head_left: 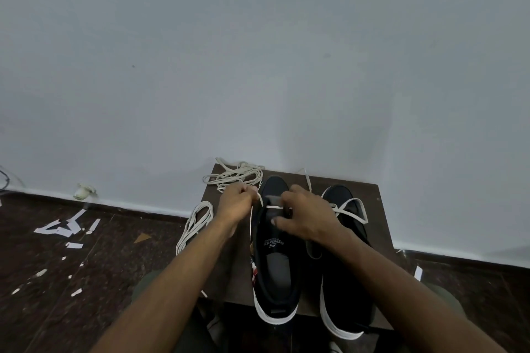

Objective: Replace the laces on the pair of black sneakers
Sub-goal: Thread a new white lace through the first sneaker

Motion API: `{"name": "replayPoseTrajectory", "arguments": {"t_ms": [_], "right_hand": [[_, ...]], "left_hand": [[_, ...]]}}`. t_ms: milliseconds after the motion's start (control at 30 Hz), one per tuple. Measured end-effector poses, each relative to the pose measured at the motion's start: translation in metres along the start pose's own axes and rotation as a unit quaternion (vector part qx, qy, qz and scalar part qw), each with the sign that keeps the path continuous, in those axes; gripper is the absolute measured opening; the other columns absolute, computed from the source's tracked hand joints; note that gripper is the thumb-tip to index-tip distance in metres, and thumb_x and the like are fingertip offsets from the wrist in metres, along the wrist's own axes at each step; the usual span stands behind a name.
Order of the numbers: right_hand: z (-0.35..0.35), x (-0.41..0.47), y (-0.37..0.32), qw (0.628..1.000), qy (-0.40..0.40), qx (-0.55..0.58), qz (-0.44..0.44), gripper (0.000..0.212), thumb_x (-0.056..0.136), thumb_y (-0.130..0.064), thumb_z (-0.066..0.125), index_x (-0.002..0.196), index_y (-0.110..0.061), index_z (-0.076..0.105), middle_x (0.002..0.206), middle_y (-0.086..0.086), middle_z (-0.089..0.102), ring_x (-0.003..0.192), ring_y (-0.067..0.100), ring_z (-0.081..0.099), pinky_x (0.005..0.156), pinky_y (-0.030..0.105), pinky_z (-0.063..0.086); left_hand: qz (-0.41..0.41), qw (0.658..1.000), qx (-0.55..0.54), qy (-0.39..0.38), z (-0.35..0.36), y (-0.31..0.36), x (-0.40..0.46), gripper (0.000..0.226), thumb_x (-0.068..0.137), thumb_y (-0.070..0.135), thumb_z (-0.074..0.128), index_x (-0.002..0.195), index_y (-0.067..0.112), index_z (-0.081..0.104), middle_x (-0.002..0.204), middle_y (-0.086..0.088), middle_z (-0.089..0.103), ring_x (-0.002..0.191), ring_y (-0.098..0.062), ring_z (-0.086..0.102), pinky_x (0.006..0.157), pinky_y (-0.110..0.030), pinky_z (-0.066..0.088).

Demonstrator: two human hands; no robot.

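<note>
Two black sneakers with white soles stand side by side on a small brown table point(370, 195), toes toward the wall. On the left sneaker point(275, 264) a white lace point(259, 200) runs across the front eyelets. My left hand point(233, 203) pinches one end of this lace at the shoe's left side. My right hand point(304, 216) grips the shoe's upper near the tongue, fingers curled over the eyelets. The right sneaker point(348, 281) has a white lace point(357, 209) loosely threaded at its front.
A heap of off-white laces point(235, 176) lies at the table's far left corner, and another bundle point(195, 223) hangs off its left edge. White paper scraps point(57, 229) litter the dark floor at left. A pale wall stands right behind the table.
</note>
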State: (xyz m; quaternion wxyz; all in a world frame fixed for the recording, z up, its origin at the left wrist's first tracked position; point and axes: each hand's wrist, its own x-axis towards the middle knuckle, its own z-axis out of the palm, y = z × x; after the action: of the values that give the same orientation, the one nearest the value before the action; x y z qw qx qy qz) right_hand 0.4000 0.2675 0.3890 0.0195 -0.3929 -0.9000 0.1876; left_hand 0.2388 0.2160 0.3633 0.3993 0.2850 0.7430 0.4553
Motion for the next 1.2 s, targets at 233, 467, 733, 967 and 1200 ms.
{"name": "replayPoseTrajectory", "arguments": {"t_ms": [233, 467, 733, 967, 1200], "right_hand": [[0.011, -0.033, -0.016, 0.996, -0.004, -0.088, -0.004, 0.032, 0.090, -0.032, 0.054, 0.115, -0.012, 0.055, 0.115, 0.011, 0.062, 0.105, 0.035, 0.060, 0.084, 0.040, 0.047], [0.019, -0.054, -0.023, 0.998, 0.017, -0.063, 0.017, 0.025, 0.089, -0.025, 0.053, 0.108, -0.009, 0.055, 0.111, 0.013, 0.062, 0.104, 0.037, 0.058, 0.080, 0.039, 0.046], [0.018, -0.054, -0.018, 0.999, -0.005, -0.041, 0.030, 0.027, 0.086, -0.029, 0.055, 0.106, -0.011, 0.057, 0.111, 0.014, 0.064, 0.103, 0.038, 0.059, 0.081, 0.040, 0.048], [0.019, -0.051, -0.013, 0.998, -0.017, -0.030, 0.044, 0.028, 0.085, -0.032, 0.058, 0.105, -0.013, 0.058, 0.111, 0.015, 0.063, 0.104, 0.038, 0.059, 0.081, 0.038, 0.048], [0.022, -0.052, -0.014, 0.998, -0.022, -0.024, 0.055, 0.028, 0.087, -0.031, 0.057, 0.108, -0.012, 0.059, 0.113, 0.014, 0.064, 0.105, 0.039, 0.059, 0.084, 0.040, 0.049]], "left_hand": [[-0.025, 0.947, -0.319, 0.033, -0.032, 0.118, -0.002, 0.020, 0.102, 0.006, 0.030, 0.094, 0.010, 0.047, 0.079, -0.010, 0.061, 0.066, -0.024, 0.068, 0.058, -0.035, 0.057], [0.051, 0.825, -0.562, 0.030, -0.078, 0.239, -0.023, 0.032, 0.099, 0.008, 0.027, 0.076, 0.013, 0.048, 0.061, -0.005, 0.053, 0.039, -0.014, 0.058, 0.061, -0.031, 0.059], [0.156, 0.958, 0.221, 0.099, -0.017, 0.083, -0.007, 0.022, 0.089, 0.040, 0.052, 0.092, 0.024, 0.066, 0.091, -0.001, 0.066, 0.084, -0.025, 0.064, 0.075, -0.033, 0.053], [0.145, 0.844, 0.517, -0.015, 0.003, -0.006, -0.021, 0.023, 0.094, 0.032, 0.052, 0.111, 0.032, 0.067, 0.119, 0.006, 0.065, 0.120, -0.019, 0.054, 0.105, -0.044, 0.032], [0.080, 0.953, 0.289, -0.032, 0.002, 0.021, -0.012, 0.034, 0.088, 0.031, 0.042, 0.066, 0.012, 0.061, 0.068, -0.001, 0.066, 0.075, -0.025, 0.065, 0.080, -0.037, 0.051]]}}
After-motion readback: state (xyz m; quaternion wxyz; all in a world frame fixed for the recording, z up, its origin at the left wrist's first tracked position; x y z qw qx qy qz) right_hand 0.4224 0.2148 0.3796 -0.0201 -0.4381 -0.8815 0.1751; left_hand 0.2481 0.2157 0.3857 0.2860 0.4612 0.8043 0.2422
